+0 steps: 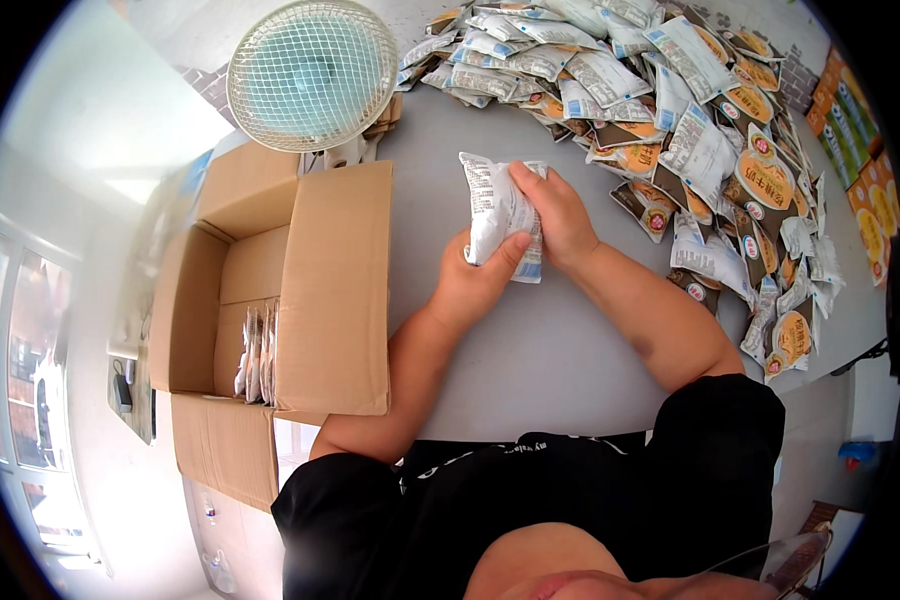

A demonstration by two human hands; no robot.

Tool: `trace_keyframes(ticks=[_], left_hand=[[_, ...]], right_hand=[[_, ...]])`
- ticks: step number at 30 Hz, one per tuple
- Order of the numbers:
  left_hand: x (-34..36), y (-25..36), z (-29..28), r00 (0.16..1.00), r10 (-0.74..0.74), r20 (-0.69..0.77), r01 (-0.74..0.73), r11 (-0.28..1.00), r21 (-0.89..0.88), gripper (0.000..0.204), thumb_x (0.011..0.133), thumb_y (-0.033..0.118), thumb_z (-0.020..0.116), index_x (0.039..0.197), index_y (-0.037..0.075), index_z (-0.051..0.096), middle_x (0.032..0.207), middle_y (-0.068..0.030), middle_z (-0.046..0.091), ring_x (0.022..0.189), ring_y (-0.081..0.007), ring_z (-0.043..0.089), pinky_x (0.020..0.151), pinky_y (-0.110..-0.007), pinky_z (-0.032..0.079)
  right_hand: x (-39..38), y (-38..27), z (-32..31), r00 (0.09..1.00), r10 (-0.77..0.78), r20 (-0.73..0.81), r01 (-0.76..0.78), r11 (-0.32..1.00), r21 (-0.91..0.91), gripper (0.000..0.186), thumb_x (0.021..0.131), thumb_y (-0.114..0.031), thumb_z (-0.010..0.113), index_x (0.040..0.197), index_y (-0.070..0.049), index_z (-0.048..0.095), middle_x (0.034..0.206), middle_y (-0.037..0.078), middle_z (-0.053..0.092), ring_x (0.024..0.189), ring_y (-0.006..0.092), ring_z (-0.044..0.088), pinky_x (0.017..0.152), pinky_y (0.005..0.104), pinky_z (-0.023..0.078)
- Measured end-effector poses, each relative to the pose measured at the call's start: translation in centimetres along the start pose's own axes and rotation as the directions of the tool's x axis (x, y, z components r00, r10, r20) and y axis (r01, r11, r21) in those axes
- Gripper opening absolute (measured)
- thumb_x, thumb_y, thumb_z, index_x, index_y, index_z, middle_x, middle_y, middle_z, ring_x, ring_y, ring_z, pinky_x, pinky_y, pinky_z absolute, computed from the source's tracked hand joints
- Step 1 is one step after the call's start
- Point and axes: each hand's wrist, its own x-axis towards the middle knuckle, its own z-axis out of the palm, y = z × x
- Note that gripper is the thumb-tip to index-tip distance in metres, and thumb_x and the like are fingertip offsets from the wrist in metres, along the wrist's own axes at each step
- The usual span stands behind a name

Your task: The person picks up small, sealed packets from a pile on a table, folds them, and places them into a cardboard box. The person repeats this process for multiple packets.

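Observation:
At the middle of the view my left hand [470, 285] and my right hand [562, 215] are closed on white printed pouches [488, 190], held upright above the grey table [480, 370]; whether two or more are stacked is unclear. My left thumb presses on their front low down, and my right fingers grip the upper right part. To the left of my hands stands an open cardboard box [335, 280] with a short upright row of pouches [257, 355] inside. A large loose heap of white and brown-orange pouches [700, 160] covers the table's back and right.
A round fan [310, 75] with a wire grille stands behind the box. Stacked orange and green cartons [855, 150] are at the far right, beyond the table's edge. A side surface [130, 400] with small objects and a glazed door or window [35, 370] lie at the left.

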Motion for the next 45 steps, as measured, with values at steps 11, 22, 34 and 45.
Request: trace_keyframes(ticks=[11, 22, 34, 45], left_hand=[[0.2, 0.5, -0.9, 1.000, -0.028, -0.005, 0.028, 1.000, -0.003, 0.034, 0.093, 0.026, 0.064, 0.111, -0.003, 0.061, 0.098, -0.0052, 0.065, 0.087, -0.0135, 0.059, 0.076, -0.029, 0.050], [2.1, 0.4, -4.7, 0.932, -0.166, 0.321, 0.277, 0.899, -0.340, 0.051, 0.083, 0.014, 0.070, 0.128, -0.003, 0.052, 0.116, -0.0110, 0.061, 0.104, -0.0204, 0.059, 0.088, -0.033, 0.048], [3.1, 0.2, -5.0, 0.920, -0.377, 0.110, 0.390, 0.911, -0.137, 0.053, 0.086, 0.032, 0.070, 0.124, 0.003, 0.049, 0.109, -0.0103, 0.061, 0.095, -0.0211, 0.062, 0.074, -0.036, 0.055], [2.6, 0.2, -3.5, 0.947, -0.322, 0.004, 0.320, 0.939, -0.130, 0.043, 0.088, 0.025, 0.069, 0.121, 0.005, 0.051, 0.107, -0.0071, 0.061, 0.084, -0.0165, 0.063, 0.068, -0.031, 0.056]], right_hand=[[0.6, -1.0, -0.2, 0.982, 0.178, 0.060, -0.177, 0.984, -0.021, 0.038, 0.095, -0.042, 0.054, 0.102, -0.006, 0.062, 0.096, 0.004, 0.065, 0.081, 0.0128, 0.061, 0.072, 0.0284, 0.049], [1.6, -3.4, -4.2, 0.854, 0.410, 0.321, -0.369, 0.911, -0.183, 0.040, 0.092, -0.038, 0.058, 0.109, -0.002, 0.061, 0.097, 0.009, 0.067, 0.086, 0.0164, 0.065, 0.076, 0.0306, 0.053], [1.4, -1.9, -2.4, 0.966, 0.218, 0.138, -0.206, 0.974, -0.096, 0.035, 0.088, -0.021, 0.068, 0.116, -0.002, 0.059, 0.105, 0.009, 0.067, 0.093, 0.0164, 0.065, 0.084, 0.0307, 0.054], [1.1, -1.0, -1.6, 0.981, 0.147, 0.130, -0.125, 0.978, -0.166, 0.032, 0.088, -0.020, 0.068, 0.114, -0.004, 0.059, 0.105, 0.007, 0.066, 0.092, 0.0151, 0.064, 0.079, 0.0300, 0.054]])
